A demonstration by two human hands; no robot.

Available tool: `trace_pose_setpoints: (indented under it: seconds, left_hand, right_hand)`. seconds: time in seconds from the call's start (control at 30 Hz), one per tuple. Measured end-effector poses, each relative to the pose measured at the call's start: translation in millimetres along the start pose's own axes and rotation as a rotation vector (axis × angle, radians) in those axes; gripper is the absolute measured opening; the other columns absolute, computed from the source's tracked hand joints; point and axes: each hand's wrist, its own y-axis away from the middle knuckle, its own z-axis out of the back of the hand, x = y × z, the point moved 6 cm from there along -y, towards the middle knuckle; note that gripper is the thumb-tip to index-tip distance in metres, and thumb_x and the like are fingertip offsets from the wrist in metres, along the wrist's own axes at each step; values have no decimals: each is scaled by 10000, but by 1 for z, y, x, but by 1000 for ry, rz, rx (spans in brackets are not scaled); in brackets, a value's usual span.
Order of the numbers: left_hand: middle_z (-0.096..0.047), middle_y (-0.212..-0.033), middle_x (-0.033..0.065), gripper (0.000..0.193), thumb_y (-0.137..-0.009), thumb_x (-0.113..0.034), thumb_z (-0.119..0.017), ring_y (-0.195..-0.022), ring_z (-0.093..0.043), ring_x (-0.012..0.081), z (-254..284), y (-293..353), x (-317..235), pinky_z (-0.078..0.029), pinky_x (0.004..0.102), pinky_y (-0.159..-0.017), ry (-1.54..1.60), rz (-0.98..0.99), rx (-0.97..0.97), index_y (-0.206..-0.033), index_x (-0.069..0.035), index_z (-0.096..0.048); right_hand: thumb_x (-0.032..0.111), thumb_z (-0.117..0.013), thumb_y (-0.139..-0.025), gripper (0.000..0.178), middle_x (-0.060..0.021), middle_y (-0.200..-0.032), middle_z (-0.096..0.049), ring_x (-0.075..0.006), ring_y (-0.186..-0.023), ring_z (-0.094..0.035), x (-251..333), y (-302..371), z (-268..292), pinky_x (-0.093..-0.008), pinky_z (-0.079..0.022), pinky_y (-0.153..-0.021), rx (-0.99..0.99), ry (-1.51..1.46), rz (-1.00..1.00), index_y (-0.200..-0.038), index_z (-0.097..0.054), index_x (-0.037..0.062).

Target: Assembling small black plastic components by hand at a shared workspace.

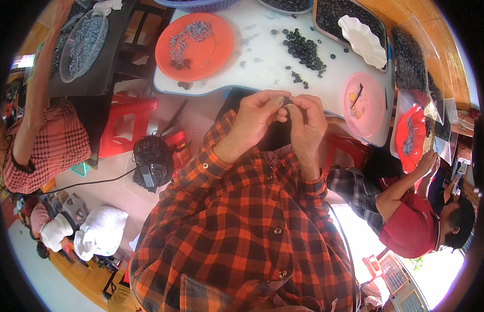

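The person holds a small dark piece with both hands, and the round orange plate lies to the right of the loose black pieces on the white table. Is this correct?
Not quite: the head view shows the round orange plate to the left of the loose black pieces. The rest stands.

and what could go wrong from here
The small dark piece pinched between the left hand and right hand might slip and drop, as both seem short of the table. The pink plate sits close to the table's edge, so a bump could knock it off.
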Motion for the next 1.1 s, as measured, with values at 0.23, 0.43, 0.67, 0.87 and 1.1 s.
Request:
trace_pose_setpoints:
  seconds: [0.23, 0.43, 0.67, 0.87, 1.1]
  left_hand:
    - [-643, -826, 55, 227, -971, -55, -546, -737, -609, 104, 0, 1, 0, -537, 227, -683, -104, -62, 12, -1158, 42, -630]
    - [-656, -858, 68, 223, -969, -47, -551, -741, -613, 106, 0, 4, -4, -537, 230, -684, -211, -124, 15, -1150, 49, -636]
    - [-682, -909, 85, 220, -960, -65, -579, -765, -624, 109, 4, 10, -7, -539, 248, -674, -286, -129, -46, -1136, 46, -651]
    - [-690, -884, 71, 212, -920, -82, -646, -748, -629, 107, 1, 11, -8, -545, 242, -676, -314, -138, -35, -1094, 36, -676]
    - [-690, -889, 69, 212, -902, -74, -666, -737, -634, 107, 9, 10, -5, -558, 236, -662, -336, -78, -78, -1084, 34, -681]
  right_hand:
    - [-43, -651, -848, 118, -119, -956, -595, -197, -783, -629, 9, -1, 1, -288, -519, -667, 26, 88, 54, -952, -605, -8]
    - [-66, -629, -853, 128, -126, -950, -565, -190, -693, -631, 22, -4, -1, -285, -534, -573, 73, 97, 59, -964, -585, -19]
    - [-77, -611, -851, 121, -131, -928, -555, -223, -677, -635, 29, -7, -5, -311, -533, -550, 169, 135, 83, -951, -576, -19]
    - [-41, -615, -839, 97, -131, -891, -560, -294, -709, -614, 23, -1, -9, -368, -511, -601, 202, 201, 86, -919, -574, -3]
    - [-31, -582, -872, 94, -138, -894, -562, -310, -726, -611, 18, 0, -11, -380, -505, -630, 259, 110, -60, -960, -591, 3]
